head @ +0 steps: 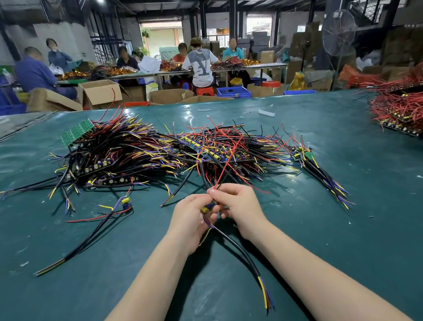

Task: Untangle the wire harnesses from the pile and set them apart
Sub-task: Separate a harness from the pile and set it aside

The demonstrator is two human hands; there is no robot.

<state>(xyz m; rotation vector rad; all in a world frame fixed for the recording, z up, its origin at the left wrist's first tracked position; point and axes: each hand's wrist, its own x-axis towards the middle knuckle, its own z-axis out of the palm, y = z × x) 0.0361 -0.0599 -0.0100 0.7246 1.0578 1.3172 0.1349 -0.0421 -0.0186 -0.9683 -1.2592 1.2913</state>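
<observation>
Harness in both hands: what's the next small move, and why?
Probably lift the red wires up and back out of the pile. The right hand pinches them while they run into it, crossing other wires; the left hand grips the harness, whose black cable trails free over the mat.

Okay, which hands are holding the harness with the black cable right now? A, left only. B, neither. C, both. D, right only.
C: the left hand and right hand both pinch the harness, its black cable trailing out beneath them.
</observation>
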